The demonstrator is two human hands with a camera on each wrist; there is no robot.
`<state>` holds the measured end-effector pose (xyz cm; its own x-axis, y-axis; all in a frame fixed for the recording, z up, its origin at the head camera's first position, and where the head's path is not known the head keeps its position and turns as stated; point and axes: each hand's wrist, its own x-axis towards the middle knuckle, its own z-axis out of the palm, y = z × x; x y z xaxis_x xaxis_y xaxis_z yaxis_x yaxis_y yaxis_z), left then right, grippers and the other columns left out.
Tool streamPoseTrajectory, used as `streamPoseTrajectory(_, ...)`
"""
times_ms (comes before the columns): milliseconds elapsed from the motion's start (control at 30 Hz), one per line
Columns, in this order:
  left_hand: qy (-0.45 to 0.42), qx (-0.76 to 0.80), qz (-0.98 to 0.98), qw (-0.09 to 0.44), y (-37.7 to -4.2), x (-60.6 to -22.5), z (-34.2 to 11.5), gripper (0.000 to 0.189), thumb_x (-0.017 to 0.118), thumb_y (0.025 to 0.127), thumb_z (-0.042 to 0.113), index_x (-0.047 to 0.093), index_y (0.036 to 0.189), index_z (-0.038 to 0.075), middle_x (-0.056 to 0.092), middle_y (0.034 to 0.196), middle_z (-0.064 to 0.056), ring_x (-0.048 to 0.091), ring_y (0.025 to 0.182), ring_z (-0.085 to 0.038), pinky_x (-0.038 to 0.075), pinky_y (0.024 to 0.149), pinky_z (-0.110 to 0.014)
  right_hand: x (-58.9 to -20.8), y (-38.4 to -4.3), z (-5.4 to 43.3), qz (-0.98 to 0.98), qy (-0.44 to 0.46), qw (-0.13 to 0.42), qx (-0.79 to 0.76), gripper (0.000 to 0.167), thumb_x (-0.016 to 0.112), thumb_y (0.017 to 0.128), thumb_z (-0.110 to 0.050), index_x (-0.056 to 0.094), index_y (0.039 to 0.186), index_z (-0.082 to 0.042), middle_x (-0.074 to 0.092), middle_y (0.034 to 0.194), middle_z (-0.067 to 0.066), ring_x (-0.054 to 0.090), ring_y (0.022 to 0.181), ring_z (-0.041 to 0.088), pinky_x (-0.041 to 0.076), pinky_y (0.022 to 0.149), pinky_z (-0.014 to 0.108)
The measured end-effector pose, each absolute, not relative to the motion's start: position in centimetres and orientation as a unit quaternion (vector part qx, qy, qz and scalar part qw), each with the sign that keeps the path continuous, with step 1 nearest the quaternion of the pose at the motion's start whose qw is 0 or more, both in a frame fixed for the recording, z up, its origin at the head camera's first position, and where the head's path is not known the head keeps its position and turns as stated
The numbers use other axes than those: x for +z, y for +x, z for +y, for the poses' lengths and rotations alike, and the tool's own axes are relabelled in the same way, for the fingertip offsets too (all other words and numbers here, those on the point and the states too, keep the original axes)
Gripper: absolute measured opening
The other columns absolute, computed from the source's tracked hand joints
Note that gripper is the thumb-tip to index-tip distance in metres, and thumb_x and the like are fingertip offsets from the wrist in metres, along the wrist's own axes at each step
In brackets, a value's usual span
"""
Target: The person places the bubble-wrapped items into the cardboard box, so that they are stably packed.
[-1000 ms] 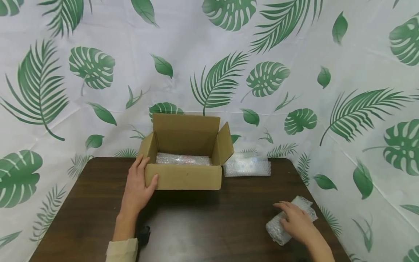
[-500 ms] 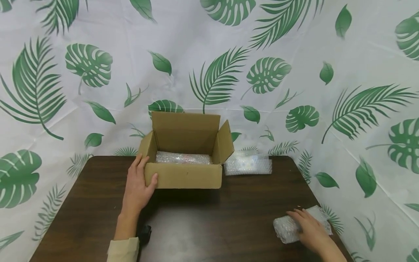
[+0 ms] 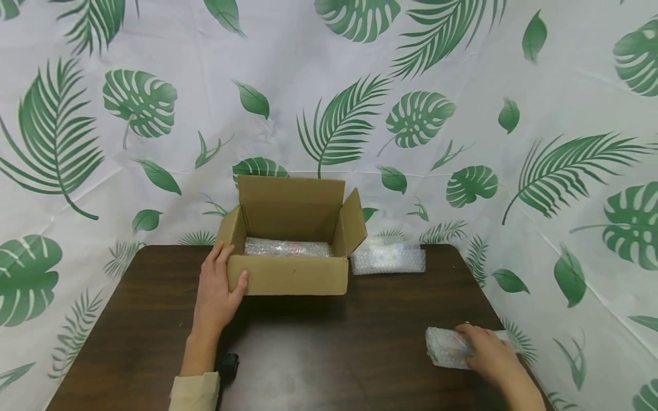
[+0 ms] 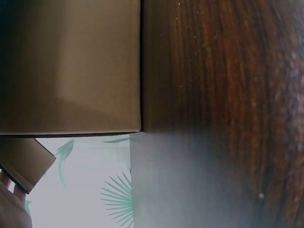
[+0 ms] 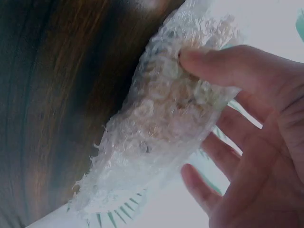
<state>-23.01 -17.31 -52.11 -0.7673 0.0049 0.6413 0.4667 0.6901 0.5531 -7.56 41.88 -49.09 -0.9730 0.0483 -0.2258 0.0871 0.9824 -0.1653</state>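
An open cardboard box [image 3: 288, 276] stands at the back of the table. My left hand [image 3: 218, 288] grips its front left corner, thumb on the front flap and fingers over the left side. In the left wrist view the box wall [image 4: 76, 71] fills the upper left, with a few fingertips at the lower left edge. At the table's right, my right hand [image 3: 490, 351] holds a bubble-wrapped package [image 3: 447, 347]. The right wrist view shows the thumb on the wrap [image 5: 156, 109] and the fingers behind it. What is inside the wrap is unclear.
Inside the box lies another bubble-wrapped item [image 3: 287, 248]. Flat bubble wrap [image 3: 389, 261] rests right of the box on the dark wooden table [image 3: 380, 319]. A small black object [image 3: 229, 365] sits beside the left wrist. A leaf-patterned sheet [image 3: 329, 131] hangs behind.
My right hand has shifted right with the package, which has turned from slanted to nearly level across the view. The left hand and the box have stayed in place.
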Motion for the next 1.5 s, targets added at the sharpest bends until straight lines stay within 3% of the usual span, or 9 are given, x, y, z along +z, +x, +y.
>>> streamPoseTrajectory(133, -0.139, -0.37, -0.863, 0.316, -23.1, -52.2, -17.4, 0.068, 0.067, 0.097, 0.027, 0.045, 0.159, 0.01, 0.039, 0.167, -0.025, 0.041, 0.148, -0.049, 0.036, 0.114, -0.067, -49.2, -7.7, 42.3, 0.989, 0.04, 0.118, -0.083, 0.056, 0.088, 0.079, -0.01, 0.066, 0.131, -0.011, 0.072, 0.132, 0.019, 0.062, 0.12, 0.05, 0.044, 0.088, 0.077)
streamPoseTrajectory(300, -0.133, -0.368, -0.865, 0.313, -23.1, -52.2, -17.5, 0.067, 0.066, 0.098, 0.028, 0.045, 0.159, 0.01, 0.039, 0.167, -0.025, 0.041, 0.148, -0.049, 0.035, 0.115, -0.067, -49.1, -7.7, 42.5, 0.987, 0.028, 0.118, -0.11, 0.058, 0.089, 0.08, -0.014, 0.066, 0.133, -0.01, 0.072, 0.131, 0.017, 0.061, 0.119, 0.049, 0.051, 0.089, 0.071)
streamPoseTrajectory(467, -0.132, -0.383, -0.859, 0.312, -23.0, -52.1, -17.3, 0.066, 0.067, 0.097, 0.027, 0.046, 0.157, 0.008, 0.04, 0.166, -0.025, 0.041, 0.148, -0.05, 0.034, 0.115, -0.069, -47.9, -7.9, 42.7, 0.98, 0.013, 0.115, -0.163, 0.061, 0.085, 0.086, -0.014, 0.064, 0.141, -0.002, 0.07, 0.135, 0.023, 0.064, 0.122, 0.05, 0.054, 0.096, 0.065)
streamPoseTrajectory(567, -0.136, -0.392, -0.857, 0.305, -23.2, -51.9, -16.8, 0.066, 0.067, 0.098, 0.027, 0.045, 0.158, 0.008, 0.039, 0.167, -0.025, 0.04, 0.149, -0.051, 0.033, 0.116, -0.07, -46.7, -8.4, 42.6, 0.98, 0.002, 0.098, -0.174, 0.062, 0.082, 0.089, -0.015, 0.062, 0.144, 0.004, 0.07, 0.135, 0.027, 0.068, 0.12, 0.045, 0.057, 0.094, 0.061)
streamPoseTrajectory(700, -0.139, -0.391, -0.859, 0.298, -23.5, -51.7, -16.2, 0.066, 0.066, 0.1, 0.028, 0.044, 0.16, 0.01, 0.037, 0.168, -0.024, 0.039, 0.151, -0.049, 0.032, 0.118, -0.068, -45.1, -9.4, 41.8, 0.986, -0.021, 0.024, -0.165, 0.063, 0.081, 0.088, -0.015, 0.062, 0.144, 0.006, 0.072, 0.128, 0.026, 0.071, 0.111, 0.037, 0.057, 0.089, 0.057)
streamPoseTrajectory(933, -0.141, -0.384, -0.86, 0.303, -23.6, -51.5, -16.0, 0.066, 0.066, 0.1, 0.028, 0.045, 0.16, 0.011, 0.038, 0.169, -0.023, 0.041, 0.15, -0.047, 0.035, 0.117, -0.067, -41.9, -11.7, 39.2, 0.975, -0.07, -0.076, -0.194, 0.064, 0.079, 0.092, -0.009, 0.057, 0.152, 0.003, 0.069, 0.132, 0.028, 0.069, 0.115, 0.044, 0.056, 0.089, 0.062)
streamPoseTrajectory(1133, -0.141, -0.372, -0.866, 0.303, -23.6, -51.5, -16.4, 0.065, 0.066, 0.1, 0.029, 0.045, 0.159, 0.01, 0.038, 0.169, -0.023, 0.041, 0.15, -0.047, 0.037, 0.117, -0.066, -38.5, -13.6, 36.6, 0.961, -0.097, -0.176, -0.19, 0.065, 0.08, 0.093, -0.01, 0.058, 0.154, -0.003, 0.07, 0.133, 0.024, 0.066, 0.112, 0.041, 0.055, 0.082, 0.06)
streamPoseTrajectory(1500, -0.121, -0.384, -0.865, 0.299, -23.1, -52.1, -17.2, 0.066, 0.066, 0.1, 0.029, 0.044, 0.16, 0.012, 0.038, 0.168, -0.023, 0.04, 0.151, -0.047, 0.036, 0.117, -0.068, -32.3, -17.0, 30.6, 0.941, -0.127, -0.249, -0.189, 0.066, 0.082, 0.092, -0.017, 0.06, 0.155, -0.015, 0.067, 0.13, 0.017, 0.058, 0.119, 0.037, 0.05, 0.087, 0.056)
